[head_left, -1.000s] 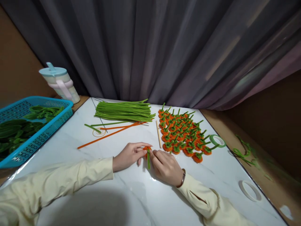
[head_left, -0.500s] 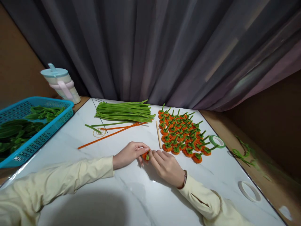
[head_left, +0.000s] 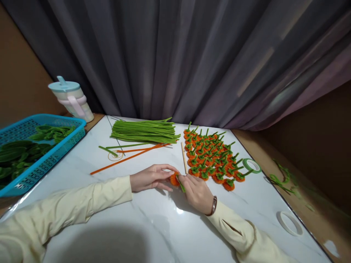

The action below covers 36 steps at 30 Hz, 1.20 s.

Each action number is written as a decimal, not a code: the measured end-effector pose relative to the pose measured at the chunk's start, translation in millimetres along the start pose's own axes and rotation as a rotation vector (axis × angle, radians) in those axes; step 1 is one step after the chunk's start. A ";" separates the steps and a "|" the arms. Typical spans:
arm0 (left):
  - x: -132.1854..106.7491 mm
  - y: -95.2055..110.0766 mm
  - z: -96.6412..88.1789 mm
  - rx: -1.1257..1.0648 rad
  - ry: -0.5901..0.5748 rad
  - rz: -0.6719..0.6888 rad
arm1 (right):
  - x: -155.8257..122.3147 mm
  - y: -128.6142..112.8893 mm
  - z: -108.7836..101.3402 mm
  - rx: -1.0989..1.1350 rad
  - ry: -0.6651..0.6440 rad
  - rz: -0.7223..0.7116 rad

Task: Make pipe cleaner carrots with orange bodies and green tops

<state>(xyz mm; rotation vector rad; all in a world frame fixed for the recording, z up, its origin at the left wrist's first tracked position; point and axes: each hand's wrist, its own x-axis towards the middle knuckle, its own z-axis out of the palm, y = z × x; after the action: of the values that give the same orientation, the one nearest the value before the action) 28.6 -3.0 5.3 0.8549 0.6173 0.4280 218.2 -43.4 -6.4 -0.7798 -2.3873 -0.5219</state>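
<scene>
Both my hands meet over the middle of the white marble-look table. My left hand pinches a small orange fuzzy-wire pumpkin from the left. My right hand grips the same piece from the right, with its green stem slanting down between the fingers. Just right of my hands lie several finished orange pumpkins with green stems in rows. A thin wooden stick lies between my hands and those rows.
A bundle of green fuzzy wires and two orange ones lie at the back. A blue basket of green leaves and a lidded cup stand at left. Green tape and a white tape ring sit at right.
The pumpkin piece was turned in my fingers: its green stem pointed straight down, was tucked away, and now slants right under my right hand. Both hands shifted slightly right.
</scene>
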 end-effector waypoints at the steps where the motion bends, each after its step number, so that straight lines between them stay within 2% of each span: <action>1: -0.1 -0.4 0.4 -0.010 0.004 0.000 | -0.9 -0.1 0.7 0.001 0.017 0.016; 9: 0.6 -10.9 6.7 -0.142 0.007 0.070 | -2.7 -2.7 1.5 0.079 -0.029 0.095; 14: 2.4 -10.6 3.4 -0.091 0.046 0.096 | 2.9 -0.3 -3.6 0.236 -0.146 0.244; 18: 2.6 -12.4 1.2 -0.038 0.070 0.143 | 5.5 -0.1 -7.0 0.236 -0.208 0.214; 21: 2.5 -13.6 1.4 0.011 0.107 0.153 | 5.6 -1.6 -7.6 0.307 -0.202 0.227; 27: 4.9 -15.2 2.8 0.109 0.141 0.194 | 10.3 -3.6 -7.3 0.675 -0.123 0.544; 31: 5.0 -15.5 2.3 0.145 0.132 0.186 | 11.6 -2.6 -5.6 0.934 -0.264 0.737; 32: 4.7 -14.6 2.1 0.132 0.131 0.176 | 11.3 -1.7 -5.3 0.937 -0.265 0.745; 34: 4.0 -11.8 1.6 0.081 0.123 0.150 | 10.3 1.1 -5.9 0.796 -0.168 0.676; 36: 3.4 -8.3 1.1 0.015 0.110 0.128 | 9.4 5.8 -8.7 0.513 -0.037 0.465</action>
<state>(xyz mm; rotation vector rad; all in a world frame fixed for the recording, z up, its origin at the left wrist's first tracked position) 32.7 -6.5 -1.9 0.8921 0.6697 0.5897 218.9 -39.7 7.1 -1.0519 -2.1229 0.2853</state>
